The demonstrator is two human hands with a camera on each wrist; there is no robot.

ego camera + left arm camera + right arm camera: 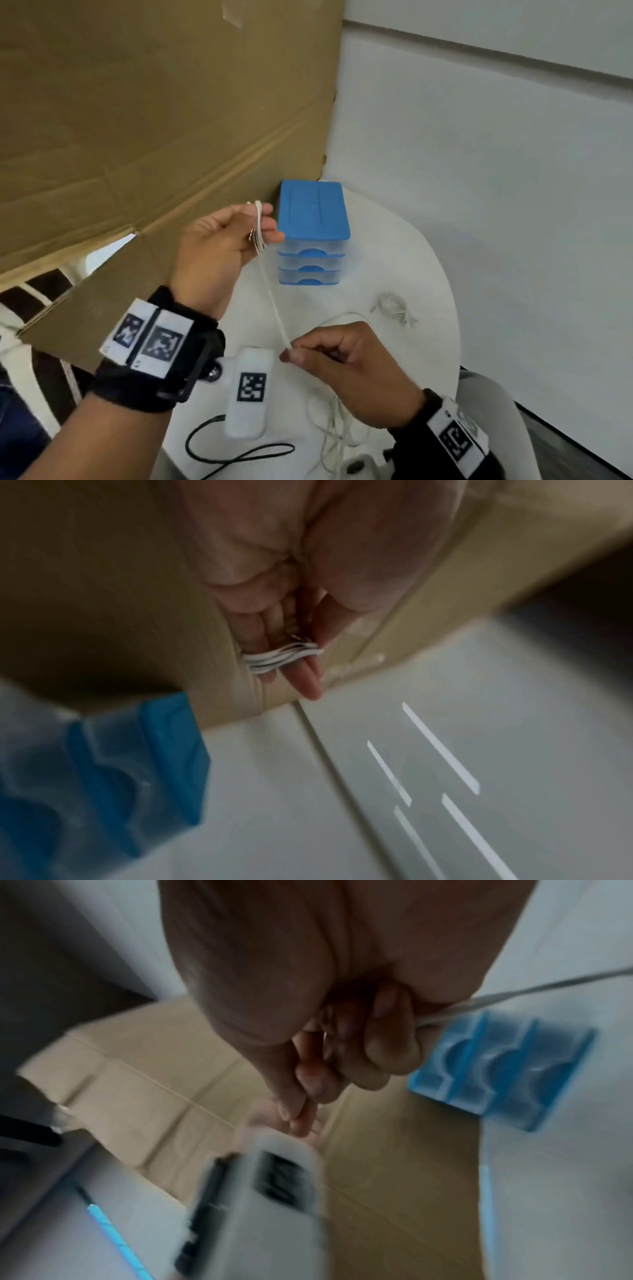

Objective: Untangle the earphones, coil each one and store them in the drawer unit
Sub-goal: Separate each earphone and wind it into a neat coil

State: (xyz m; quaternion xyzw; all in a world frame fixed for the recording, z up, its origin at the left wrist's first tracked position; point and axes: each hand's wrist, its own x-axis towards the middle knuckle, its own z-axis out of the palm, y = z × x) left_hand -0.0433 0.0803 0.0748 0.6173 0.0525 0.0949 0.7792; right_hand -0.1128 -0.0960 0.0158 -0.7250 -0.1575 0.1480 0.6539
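Note:
A white earphone cable [259,224] is wound in several loops round the fingers of my raised left hand [265,222]; the left wrist view shows the loops [281,658] across those fingers [304,680]. From the loops the cable runs taut, down to my right hand [294,353], which pinches it between thumb and forefinger. The rest of the cable [334,425] lies loose under that hand. A second earphone [394,308] lies bundled on the table. The blue-topped drawer unit [313,236] stands behind, all three drawers closed.
A white round table [411,260] carries everything. A white device with a marker [250,390] and its black cord [219,455] lie near the front edge. A large cardboard sheet [154,120] leans at the left, beside the drawer unit. A white wall [496,171] stands at the right.

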